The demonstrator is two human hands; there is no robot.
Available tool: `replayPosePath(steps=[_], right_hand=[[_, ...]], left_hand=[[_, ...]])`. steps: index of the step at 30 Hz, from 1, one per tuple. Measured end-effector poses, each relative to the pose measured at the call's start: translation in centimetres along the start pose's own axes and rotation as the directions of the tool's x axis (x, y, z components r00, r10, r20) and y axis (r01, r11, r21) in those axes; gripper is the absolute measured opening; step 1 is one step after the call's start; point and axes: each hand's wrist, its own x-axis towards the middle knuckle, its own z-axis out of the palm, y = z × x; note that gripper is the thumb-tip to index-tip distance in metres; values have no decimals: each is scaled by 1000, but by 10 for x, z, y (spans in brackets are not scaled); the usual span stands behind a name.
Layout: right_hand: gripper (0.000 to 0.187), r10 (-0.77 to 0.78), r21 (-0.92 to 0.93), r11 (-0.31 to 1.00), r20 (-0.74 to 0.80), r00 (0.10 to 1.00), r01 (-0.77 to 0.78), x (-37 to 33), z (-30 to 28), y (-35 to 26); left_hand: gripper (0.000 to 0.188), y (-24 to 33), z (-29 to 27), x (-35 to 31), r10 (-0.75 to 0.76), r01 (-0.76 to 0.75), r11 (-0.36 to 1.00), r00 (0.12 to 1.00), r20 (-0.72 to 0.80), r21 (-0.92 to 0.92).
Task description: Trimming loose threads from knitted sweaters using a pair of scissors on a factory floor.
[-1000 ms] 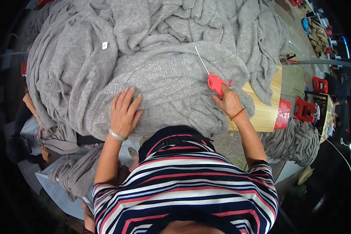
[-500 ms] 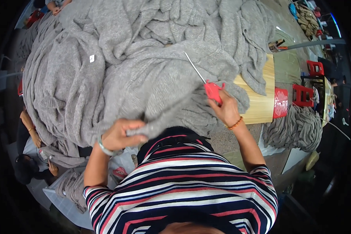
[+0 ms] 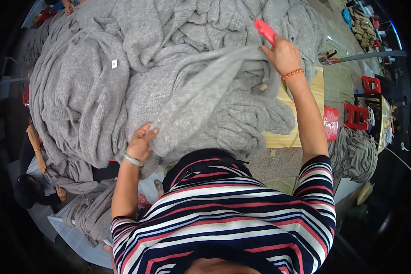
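My left hand (image 3: 141, 142) pinches the near edge of a grey knitted garment (image 3: 194, 98), its fingers closed on the cloth. The garment is raised and blurred, drawn out in a slanting band toward my other hand. My right hand (image 3: 285, 55), at the end of an outstretched arm, is closed around a pinkish-red handled tool (image 3: 266, 32). The tool's thin metal shaft does not show now. Cloth reaches the thumb of that hand, and it seems to be gripped there too. Beneath and beyond lies a large heap of grey knits (image 3: 86, 91) with a small white tag (image 3: 114, 64).
A pale wooden tabletop (image 3: 283, 140) shows at the right. Beyond it stand red stools (image 3: 355, 116) and a bundle of grey knits (image 3: 354, 153). At the lower left is a plastic bin (image 3: 73, 237) with knits, near another person (image 3: 32, 192). Another person's hand (image 3: 69, 8) shows at the far left.
My right hand has moved away from me and to the right with the red-handled tool, whose shaft has gone from sight. My left hand has moved slightly farther away. The garment now stretches between them.
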Motion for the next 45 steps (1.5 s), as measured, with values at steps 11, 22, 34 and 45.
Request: replayPosePath(steps=[11, 22, 34, 45], right_hand=[[28, 64, 217, 970, 195, 979, -106, -90, 8, -9], [29, -254, 394, 915, 391, 885, 89, -158, -27, -43], [30, -458, 408, 882, 629, 628, 233, -161, -78, -79], [21, -641, 551, 766, 627, 442, 330, -145, -65, -134]], left_hand=[[34, 30, 38, -4, 365, -383, 765, 920, 142, 517], [62, -6, 104, 89, 451, -417, -435, 666, 594, 798], [70, -19, 77, 36, 499, -438, -424, 617, 608, 793], [76, -50, 10, -27, 524, -287, -325, 739, 424, 901]])
